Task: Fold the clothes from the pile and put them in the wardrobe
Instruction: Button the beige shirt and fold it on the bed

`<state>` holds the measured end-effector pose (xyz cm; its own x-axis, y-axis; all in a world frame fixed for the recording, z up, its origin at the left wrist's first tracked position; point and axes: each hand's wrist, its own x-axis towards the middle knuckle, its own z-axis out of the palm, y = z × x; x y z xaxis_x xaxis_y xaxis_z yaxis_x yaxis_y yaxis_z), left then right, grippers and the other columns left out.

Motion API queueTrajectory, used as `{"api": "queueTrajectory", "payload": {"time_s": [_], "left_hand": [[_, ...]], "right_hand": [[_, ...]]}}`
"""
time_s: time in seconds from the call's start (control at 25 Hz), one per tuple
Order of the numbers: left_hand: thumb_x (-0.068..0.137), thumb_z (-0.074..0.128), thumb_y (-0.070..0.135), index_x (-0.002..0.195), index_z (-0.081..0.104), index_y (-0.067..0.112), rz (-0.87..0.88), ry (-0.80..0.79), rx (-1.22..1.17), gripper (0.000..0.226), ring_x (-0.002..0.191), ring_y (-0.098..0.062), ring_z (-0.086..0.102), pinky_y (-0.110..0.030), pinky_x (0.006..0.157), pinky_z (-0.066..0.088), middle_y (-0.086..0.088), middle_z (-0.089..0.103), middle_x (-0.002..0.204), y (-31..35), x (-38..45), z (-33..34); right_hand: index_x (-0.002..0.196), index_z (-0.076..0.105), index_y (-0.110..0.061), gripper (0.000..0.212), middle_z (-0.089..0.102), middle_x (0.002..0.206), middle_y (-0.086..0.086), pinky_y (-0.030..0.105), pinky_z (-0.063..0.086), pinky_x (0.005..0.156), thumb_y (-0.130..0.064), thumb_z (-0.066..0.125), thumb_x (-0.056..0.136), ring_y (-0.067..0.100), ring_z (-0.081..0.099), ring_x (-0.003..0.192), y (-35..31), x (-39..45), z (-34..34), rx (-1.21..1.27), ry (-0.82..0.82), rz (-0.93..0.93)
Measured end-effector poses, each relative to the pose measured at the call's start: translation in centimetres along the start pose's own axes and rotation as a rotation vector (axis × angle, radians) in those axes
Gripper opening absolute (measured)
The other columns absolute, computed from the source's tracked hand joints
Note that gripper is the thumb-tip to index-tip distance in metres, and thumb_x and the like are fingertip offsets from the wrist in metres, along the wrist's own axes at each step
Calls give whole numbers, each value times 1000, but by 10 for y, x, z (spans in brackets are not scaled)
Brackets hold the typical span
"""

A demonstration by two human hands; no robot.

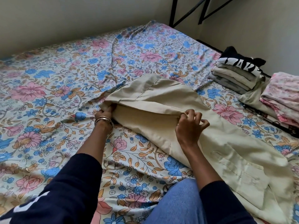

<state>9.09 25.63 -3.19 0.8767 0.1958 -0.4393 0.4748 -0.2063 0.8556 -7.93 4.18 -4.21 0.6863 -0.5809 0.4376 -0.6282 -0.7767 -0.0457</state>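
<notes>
Under beige trousers (161,101), left fingers (108,110) vanish (mostly).

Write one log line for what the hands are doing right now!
left hand grips beige trousers | right hand pinches folded edge | folded stack waits

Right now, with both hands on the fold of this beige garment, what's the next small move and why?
Probably draw the folded edge toward you and lay it flat. Both hands, left hand and right hand, pinch the beige garment at its fold, and the doubled-over part still puffs up off the floral bedsheet instead of lying flat.
</notes>
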Motion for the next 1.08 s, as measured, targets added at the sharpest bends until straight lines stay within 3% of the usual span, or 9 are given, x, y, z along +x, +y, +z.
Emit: {"api": "queueTrajectory", "payload": {"time_s": [0.16, 0.44, 0.52, 0.64, 0.72, 0.8, 0.88, 0.92, 1.08], "left_hand": [[85, 69, 33, 125, 55, 2, -59, -4, -106, 52, 94, -22, 51, -28, 78, 39, -10, 60, 121, -5, -4, 0], [81, 73, 39, 119, 58, 7, -73, 2, -169, 52, 92, -21, 52, -28, 79, 41, -10, 61, 123, -5, -2, -1], [81, 71, 47, 126, 53, 5, -89, 5, -166, 64, 100, -24, 55, -27, 79, 40, -7, 58, 122, -3, -7, -2], [80, 68, 56, 134, 46, 2, -105, 11, -162, 80, 119, -26, 54, -28, 84, 40, -10, 55, 131, 0, -6, -2], [85, 61, 58, 134, 46, 2, -108, 16, -139, 76, 120, -26, 54, -27, 83, 40, -10, 54, 134, -3, -1, -1], [89, 52, 59, 134, 46, 2, -106, 32, -85, 73, 121, -28, 53, -30, 91, 42, -12, 52, 137, -6, 3, -3], [94, 44, 57, 137, 44, 1, -112, 76, -42, 70, 126, -30, 48, -35, 99, 39, -15, 48, 141, -5, 5, -4], [97, 39, 55, 139, 41, 2, -120, 99, -19, 68, 129, -30, 45, -36, 102, 36, -16, 44, 144, -3, 4, -1], [99, 36, 46, 145, 31, 14, -23, 287, 154, 57, 135, -32, 29, -40, 108, 24, -17, 29, 148, 14, -25, 26]], "right_hand": [[96, 69, -14, 22, 63, 104, 7, 48, 42, 82, 1, 60, 82, 33, 56, 98, 5, -6, 0, -20, -217, -135], [84, 71, -12, 32, 57, 87, 7, 27, 46, 54, 14, 63, 68, 26, 57, 74, 19, -2, -30, 467, 221, -160], [86, 69, -18, 30, 56, 91, 3, 28, 48, 54, 8, 63, 72, 21, 57, 74, 23, -7, -38, 522, 12, -446], [97, 72, -30, 24, 59, 89, -10, 30, 53, 65, -11, 73, 82, 7, 57, 75, 30, -16, -45, 507, -848, -659], [98, 76, -27, 25, 66, 86, -14, 24, 53, 68, -8, 75, 82, 3, 62, 74, 37, -21, -45, 729, -1000, -531], [100, 75, -24, 26, 72, 93, -9, 24, 53, 71, -4, 71, 85, 13, 68, 80, 47, -23, -42, 1017, -689, -173], [113, 69, -19, 26, 69, 110, 4, 31, 49, 82, -12, 68, 89, 26, 63, 100, 66, -21, -28, 832, -307, 143], [122, 63, -17, 33, 63, 120, 10, 38, 43, 90, -20, 68, 89, 32, 55, 113, 79, -19, -23, 623, -284, 259], [120, 59, -25, 49, 54, 129, 7, 44, 25, 99, -54, 68, 82, 30, 38, 126, 118, -24, -17, 278, -548, 302]]}}
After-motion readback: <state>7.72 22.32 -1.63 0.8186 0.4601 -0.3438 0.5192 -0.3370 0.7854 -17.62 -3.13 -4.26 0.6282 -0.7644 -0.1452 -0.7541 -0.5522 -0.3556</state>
